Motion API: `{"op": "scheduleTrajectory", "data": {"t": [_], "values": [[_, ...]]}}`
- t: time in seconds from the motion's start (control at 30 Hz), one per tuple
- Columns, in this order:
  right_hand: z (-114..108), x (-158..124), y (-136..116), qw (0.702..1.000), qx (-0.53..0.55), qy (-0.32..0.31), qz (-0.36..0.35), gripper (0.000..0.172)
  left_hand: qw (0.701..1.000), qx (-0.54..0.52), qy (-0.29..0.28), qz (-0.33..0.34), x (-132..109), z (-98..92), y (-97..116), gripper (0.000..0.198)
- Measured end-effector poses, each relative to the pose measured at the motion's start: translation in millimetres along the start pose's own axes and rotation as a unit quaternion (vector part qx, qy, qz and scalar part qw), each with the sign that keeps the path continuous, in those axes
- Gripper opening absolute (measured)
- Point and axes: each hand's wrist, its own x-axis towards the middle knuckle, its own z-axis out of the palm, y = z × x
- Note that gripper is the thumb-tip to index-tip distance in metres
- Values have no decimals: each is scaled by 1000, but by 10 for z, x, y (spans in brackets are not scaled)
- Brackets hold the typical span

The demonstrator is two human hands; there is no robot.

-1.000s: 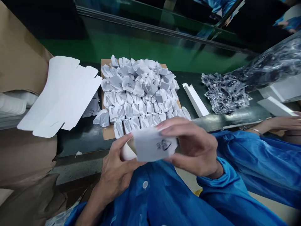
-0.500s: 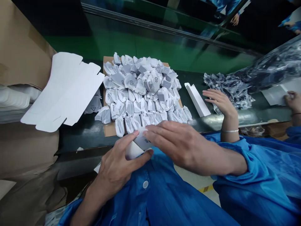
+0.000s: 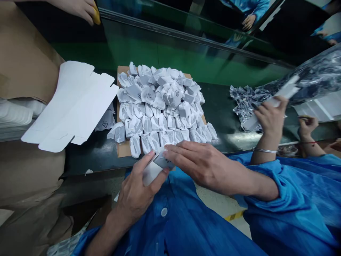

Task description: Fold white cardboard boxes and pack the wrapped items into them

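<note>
While both hands meet just in front of the heap of wrapped packets (image 3: 160,106), the step in hand looks like fitting one packet into a small box. The left hand (image 3: 135,193) clasps a small white carton (image 3: 149,173) between thumb and fingers, with its open end turned toward the heap. The right hand (image 3: 202,165) reaches across with its fingers stretched out, and the fingertips press a wrapped packet (image 3: 166,163) at the carton's mouth. Whether the thumb closes beneath the packet cannot be told, nor how far in it sits. Carton and packet are held in the air just short of the heap's front row, over the near edge of the surface (image 3: 90,156).

Seating the packet would call for a steady carton and a push straight along it, gentle enough not to crumple the wrap.

Left of the heap lies a flat carton blank (image 3: 71,106). Right of it, a co-worker's hand (image 3: 269,119) is raised beside crinkled plastic bags (image 3: 246,101).
</note>
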Motion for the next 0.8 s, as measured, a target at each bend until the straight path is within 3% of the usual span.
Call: {"op": "scheduleTrajectory", "data": {"t": [0.07,0.1,0.2,0.27,0.33,0.5,0.8], "values": [[13,-24,-19,1000,-9,21,-9,31,999,-17,30,32,-23,10,22,54],[15,-39,-31,999,-9,25,-18,32,998,-49,36,17,-25,-1,46,59],[7,-98,-68,998,-4,16,-55,32,968,-218,2,-127,-12,-70,159,71],[7,-145,-90,997,0,14,-81,29,930,-297,-36,-215,-9,-108,239,59],[21,-196,-110,995,0,11,-95,26,911,-320,-60,-253,-24,-111,305,38],[53,-304,-158,995,-12,4,-95,28,896,-342,-26,-282,-110,-12,428,18],[55,-211,-244,995,2,-8,-102,30,883,-369,-10,-290,-228,59,518,33]]}}
